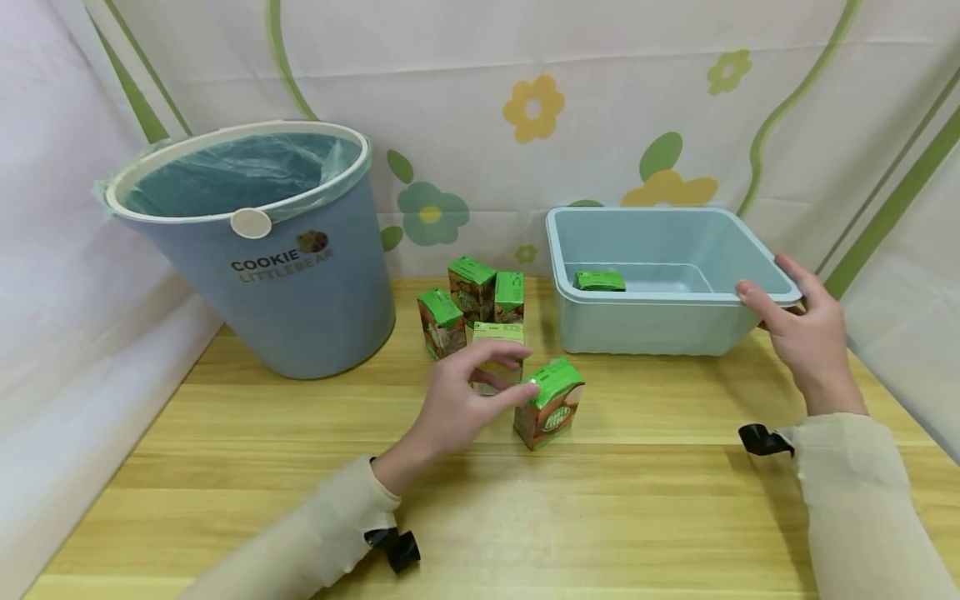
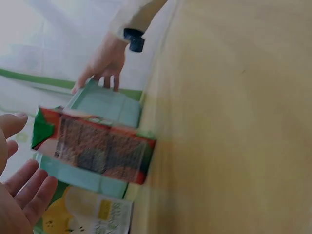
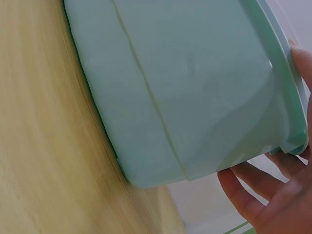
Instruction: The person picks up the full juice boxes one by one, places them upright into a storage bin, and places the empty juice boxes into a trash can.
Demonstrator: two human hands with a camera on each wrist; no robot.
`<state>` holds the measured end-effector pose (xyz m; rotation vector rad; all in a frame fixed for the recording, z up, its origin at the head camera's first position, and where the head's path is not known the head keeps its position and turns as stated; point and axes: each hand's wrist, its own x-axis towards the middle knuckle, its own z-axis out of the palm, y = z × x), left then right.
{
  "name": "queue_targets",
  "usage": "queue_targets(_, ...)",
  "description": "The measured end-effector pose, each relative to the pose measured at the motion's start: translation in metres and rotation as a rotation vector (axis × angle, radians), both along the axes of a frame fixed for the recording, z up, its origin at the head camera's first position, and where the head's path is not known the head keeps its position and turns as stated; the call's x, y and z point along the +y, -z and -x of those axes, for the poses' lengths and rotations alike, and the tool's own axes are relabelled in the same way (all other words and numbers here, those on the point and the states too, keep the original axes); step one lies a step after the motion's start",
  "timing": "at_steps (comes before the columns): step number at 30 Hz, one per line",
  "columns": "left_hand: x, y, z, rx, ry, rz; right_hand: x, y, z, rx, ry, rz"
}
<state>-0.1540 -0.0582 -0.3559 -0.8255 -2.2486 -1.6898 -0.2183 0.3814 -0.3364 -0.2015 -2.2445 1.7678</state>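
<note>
My left hand is beside a brown drink carton with a green top, which stands upright on the table. Thumb and fingers are spread apart, with the thumb tip overlapping the carton's top edge in the head view. In the left wrist view the carton lies just beyond the parted fingers. Behind that hand stands a paler, yellowish carton, partly hidden by it. My right hand grips the right front corner of a light blue-green plastic tub, thumb over the rim, fingers underneath it. One green carton is inside the tub.
Three more green-topped cartons stand grouped at the back of the wooden table. At the left rises a tall blue bucket with a bag liner. A flower-printed curtain hangs behind everything.
</note>
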Motion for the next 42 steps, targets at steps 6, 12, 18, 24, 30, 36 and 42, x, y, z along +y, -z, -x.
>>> queue_targets(6, 0.011, 0.004, -0.009, -0.052, 0.04, 0.042, -0.001, -0.003, -0.001, -0.011, 0.011, -0.016)
queue_targets(12, 0.015, 0.004, -0.013, -0.025, 0.022, 0.066, -0.003, -0.004, -0.001, -0.019, 0.011, -0.018)
queue_targets(18, 0.014, 0.004, -0.017, 0.004, -0.022, 0.087, -0.004, -0.005, -0.002, -0.028, 0.02, -0.045)
queue_targets(24, 0.016, 0.004, -0.019, 0.003, -0.034, 0.074, -0.004, -0.005, -0.001, -0.029, 0.014, -0.041)
queue_targets(30, 0.017, 0.003, -0.02, -0.015, -0.057, 0.07, -0.003, -0.004, -0.001, -0.028, 0.015, -0.04)
queue_targets(36, 0.019, 0.001, -0.021, -0.052, -0.072, 0.055, -0.001, -0.002, -0.001, -0.01, 0.016, -0.029)
queue_targets(42, 0.022, -0.002, -0.021, -0.077, -0.076, 0.006, -0.001, -0.001, -0.001, 0.003, 0.003, -0.005)
